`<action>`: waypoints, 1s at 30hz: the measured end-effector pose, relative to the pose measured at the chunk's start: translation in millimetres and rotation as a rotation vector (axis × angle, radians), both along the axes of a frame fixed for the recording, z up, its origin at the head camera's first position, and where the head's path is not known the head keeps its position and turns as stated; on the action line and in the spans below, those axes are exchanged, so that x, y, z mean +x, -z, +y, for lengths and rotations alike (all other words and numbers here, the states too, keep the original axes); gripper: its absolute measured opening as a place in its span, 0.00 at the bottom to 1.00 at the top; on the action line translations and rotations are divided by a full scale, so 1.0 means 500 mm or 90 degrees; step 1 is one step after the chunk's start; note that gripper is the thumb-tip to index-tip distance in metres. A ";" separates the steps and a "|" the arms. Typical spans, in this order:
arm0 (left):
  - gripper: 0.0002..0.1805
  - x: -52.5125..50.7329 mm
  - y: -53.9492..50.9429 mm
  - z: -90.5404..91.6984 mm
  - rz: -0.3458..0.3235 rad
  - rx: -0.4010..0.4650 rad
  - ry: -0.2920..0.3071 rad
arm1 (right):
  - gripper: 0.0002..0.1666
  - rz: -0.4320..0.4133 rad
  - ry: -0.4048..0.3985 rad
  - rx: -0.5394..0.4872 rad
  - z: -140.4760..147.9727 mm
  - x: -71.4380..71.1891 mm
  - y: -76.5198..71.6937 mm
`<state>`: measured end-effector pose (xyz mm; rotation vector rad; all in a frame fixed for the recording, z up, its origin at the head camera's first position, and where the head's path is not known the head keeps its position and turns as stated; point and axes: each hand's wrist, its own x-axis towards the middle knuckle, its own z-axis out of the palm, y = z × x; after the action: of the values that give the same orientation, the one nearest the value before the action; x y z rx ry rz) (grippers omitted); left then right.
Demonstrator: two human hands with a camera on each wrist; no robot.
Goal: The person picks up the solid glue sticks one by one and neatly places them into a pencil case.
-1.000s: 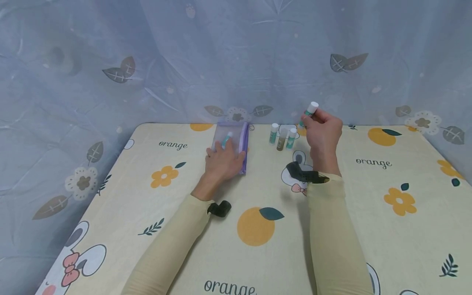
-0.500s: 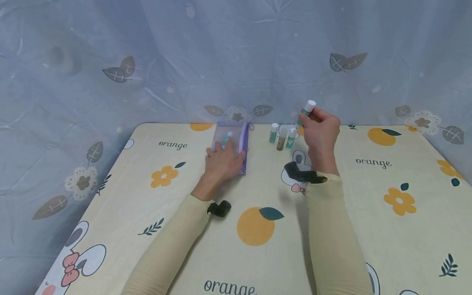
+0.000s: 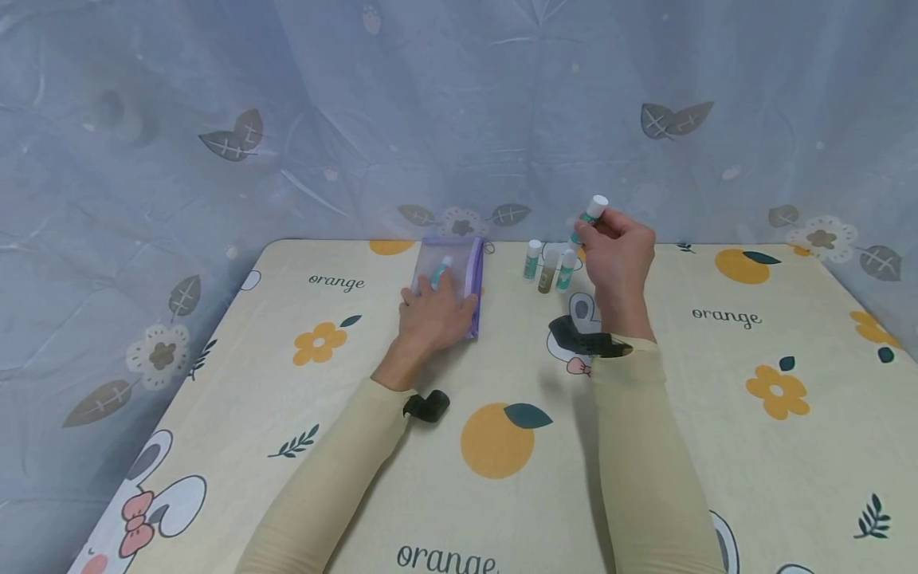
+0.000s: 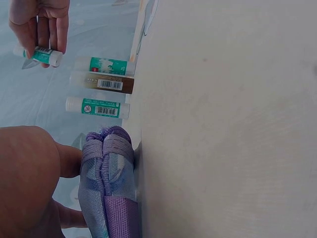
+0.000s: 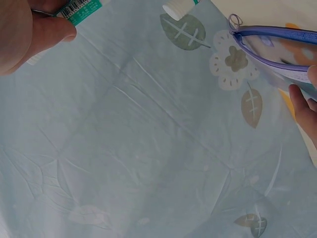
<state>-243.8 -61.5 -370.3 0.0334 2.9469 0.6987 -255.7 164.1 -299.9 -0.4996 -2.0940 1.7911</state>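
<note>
My right hand pinches a glue stick with a white cap and green label, raised and tilted above the table. Flat on a mesh zipper pouch with purple edging lies my left hand, its fingers spread. Another glue stick shows at the pouch, by the left fingertips. The pouch's zipper edges stand apart in the right wrist view. Between the hands stand two green-labelled glue sticks and a brown-labelled one, upright in a group.
A cream cloth with orange and flower prints covers the table. Behind its far edge hangs a grey-blue patterned curtain. Black camera mounts sit at both wrists.
My right hand has drifted slightly left with the glue stick, toward the standing group. The left hand and pouch have stayed in place.
</note>
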 end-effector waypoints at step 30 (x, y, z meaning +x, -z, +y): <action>0.41 0.002 0.001 -0.002 0.004 0.003 0.001 | 0.25 0.009 -0.048 -0.032 -0.017 -0.002 0.006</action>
<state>-242.9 -62.5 -370.9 0.0396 2.9511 0.7063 -256.7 155.6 -303.0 -0.4265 -2.0883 1.8882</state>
